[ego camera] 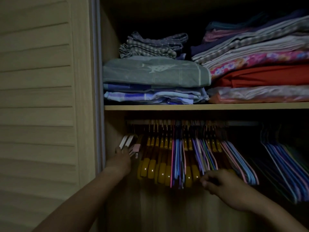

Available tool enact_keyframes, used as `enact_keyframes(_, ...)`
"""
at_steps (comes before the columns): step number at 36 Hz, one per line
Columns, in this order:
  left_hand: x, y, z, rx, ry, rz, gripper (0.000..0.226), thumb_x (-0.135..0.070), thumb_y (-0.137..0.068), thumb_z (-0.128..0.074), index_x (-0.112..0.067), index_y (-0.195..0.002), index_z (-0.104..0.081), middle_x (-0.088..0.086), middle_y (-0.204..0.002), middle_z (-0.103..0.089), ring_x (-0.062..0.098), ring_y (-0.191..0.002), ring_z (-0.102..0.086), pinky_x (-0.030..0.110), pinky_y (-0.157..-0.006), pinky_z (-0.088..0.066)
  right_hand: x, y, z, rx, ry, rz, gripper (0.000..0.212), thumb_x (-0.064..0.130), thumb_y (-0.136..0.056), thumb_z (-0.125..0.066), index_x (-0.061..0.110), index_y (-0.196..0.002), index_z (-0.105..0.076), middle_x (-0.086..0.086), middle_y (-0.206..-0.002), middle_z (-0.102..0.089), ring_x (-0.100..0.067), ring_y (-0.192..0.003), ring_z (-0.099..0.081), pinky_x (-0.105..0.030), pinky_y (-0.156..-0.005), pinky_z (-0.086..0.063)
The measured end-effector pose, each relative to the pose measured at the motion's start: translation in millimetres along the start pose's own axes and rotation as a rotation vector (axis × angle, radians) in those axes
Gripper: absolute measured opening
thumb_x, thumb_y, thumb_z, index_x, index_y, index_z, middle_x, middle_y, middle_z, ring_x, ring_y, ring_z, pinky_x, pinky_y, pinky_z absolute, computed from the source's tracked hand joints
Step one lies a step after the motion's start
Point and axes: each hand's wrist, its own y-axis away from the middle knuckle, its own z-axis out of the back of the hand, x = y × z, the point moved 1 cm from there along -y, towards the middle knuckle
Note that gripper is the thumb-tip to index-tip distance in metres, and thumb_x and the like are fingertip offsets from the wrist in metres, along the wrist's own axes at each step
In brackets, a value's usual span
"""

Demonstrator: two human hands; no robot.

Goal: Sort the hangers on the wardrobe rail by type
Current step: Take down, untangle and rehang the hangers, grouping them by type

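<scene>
Above your rail (184, 122) sits a shelf (200, 107) carrying folded clothes (155, 81). On the rail, clip hangers (128, 143) hang leftmost, thick hangers (160, 169) beside them, thin hangers (284, 164) to the right.

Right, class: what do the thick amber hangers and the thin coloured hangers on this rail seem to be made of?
Amber hangers: probably varnished wood, possibly glossy plastic; thick, rounded shoulders with bright highlights. Thin coloured hangers: likely wire with a matte coloured coating; very slim, bent strands in blue, pink and purple. Dim light leaves both uncertain.
</scene>
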Motion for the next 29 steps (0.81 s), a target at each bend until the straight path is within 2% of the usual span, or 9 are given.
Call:
enact_keyframes(4,-16.7,34.3,6.0,-0.201,-0.191,-0.109,0.052,-0.025,-0.101,-0.040,-0.016,-0.151,-0.028,0.013,-0.145,-0.039,0.030,-0.121,-0.058,0.040,-0.083,-0.053,-22.9,9.8,7.9,-0.133,-0.001,-0.018,0.016,0.031,-0.097,-0.060,0.034,-0.084,-0.069,0.027,-0.080,-0.067,0.006,-0.078,-0.062,-0.019,-0.074,-0.051)
enact_keyframes(6,-20.6,50.9,12.0,-0.265,-0.214,-0.175,0.053,-0.033,-0.096,-0.051,-0.019,-0.146,-0.040,0.009,-0.139,-0.050,0.028,-0.118,-0.060,0.039,-0.085,-0.053,-32.0,12.6,14.2,-0.282,-0.048,-0.039,0.019,0.025,-0.097,-0.059,0.031,-0.081,-0.069,0.017,-0.077,-0.070,0.004,-0.074,-0.065,-0.023,-0.072,-0.054)
enact_keyframes(8,-29.9,61.0,18.6,-0.323,-0.182,-0.249,0.055,-0.039,-0.087,-0.060,-0.020,-0.138,-0.053,0.009,-0.129,-0.059,0.030,-0.110,-0.064,0.041,-0.084,-0.053,-45.0,18.7,25.6,-0.441,-0.076,-0.100,0.020,0.021,-0.097,-0.057,0.029,-0.082,-0.067,0.009,-0.075,-0.069,0.003,-0.072,-0.064,-0.017,-0.062,-0.049)
enact_keyframes(13,-62.5,71.4,38.8,-0.432,0.063,-0.460,0.057,-0.037,-0.092,-0.053,-0.023,-0.146,-0.042,0.005,-0.137,-0.047,0.024,-0.122,-0.049,0.042,-0.098,-0.050,-93.2,18.8,53.1,-0.680,-0.040,-0.353,0.014,0.020,-0.100,-0.053,0.021,-0.100,-0.067,0.004,-0.090,-0.065,-0.004,-0.076,-0.056,-0.023,-0.060,-0.039)
enact_keyframes(17,-94.6,65.1,68.9,-0.639,0.071,-0.517,0.078,-0.029,-0.089,-0.061,-0.016,-0.156,-0.024,0.014,-0.158,-0.024,0.031,-0.148,-0.020,0.048,-0.118,-0.025,-127.0,3.5,52.3,-0.592,-0.141,-0.514,0.020,0.025,-0.099,-0.054,0.016,-0.110,-0.067,-0.008,-0.105,-0.068,-0.020,-0.092,-0.061,-0.029,-0.075,-0.045)
enact_keyframes(19,-108.4,53.1,82.2,-0.676,0.058,-0.526,0.085,-0.030,-0.089,-0.060,-0.017,-0.159,-0.013,0.016,-0.163,-0.010,0.033,-0.153,-0.003,0.047,-0.121,-0.007,-131.3,-4.1,48.1,-0.553,-0.217,-0.515,0.025,0.027,-0.099,-0.054,0.013,-0.114,-0.067,-0.009,-0.107,-0.067,-0.021,-0.096,-0.060,-0.027,-0.079,-0.042)
enact_keyframes(21,-121.0,39.0,93.0,-0.691,0.012,-0.525,0.093,-0.031,-0.086,-0.062,-0.019,-0.160,-0.005,0.017,-0.165,-0.004,0.033,-0.153,0.004,0.047,-0.122,-0.001,-131.4,-10.7,44.6,-0.543,-0.276,-0.506,0.028,0.029,-0.101,-0.052,0.011,-0.118,-0.066,-0.007,-0.105,-0.065,-0.019,-0.095,-0.057,-0.027,-0.080,-0.040)
enact_keyframes(25,-136.3,13.3,99.8,-0.654,-0.041,-0.474,0.103,-0.036,-0.080,-0.066,-0.024,-0.160,-0.001,0.018,-0.165,-0.009,0.035,-0.153,0.001,0.053,-0.123,-0.004,-126.8,-19.0,41.1,-0.561,-0.397,-0.471,0.023,0.033,-0.102,-0.051,0.017,-0.112,-0.065,0.000,-0.100,-0.066,-0.011,-0.088,-0.060,-0.025,-0.066,-0.044)
enact_keyframes(29,-141.5,4.8,96.8,-0.697,-0.078,-0.440,0.104,-0.038,-0.072,-0.069,-0.021,-0.158,-0.014,0.022,-0.147,-0.035,0.040,-0.140,-0.028,0.058,-0.119,-0.017,-130.4,-26.6,39.4,-0.573,-0.409,-0.428,0.021,0.019,-0.099,-0.057,0.018,-0.118,-0.064,-0.001,-0.112,-0.065,-0.007,-0.091,-0.058,-0.020,-0.068,-0.043)
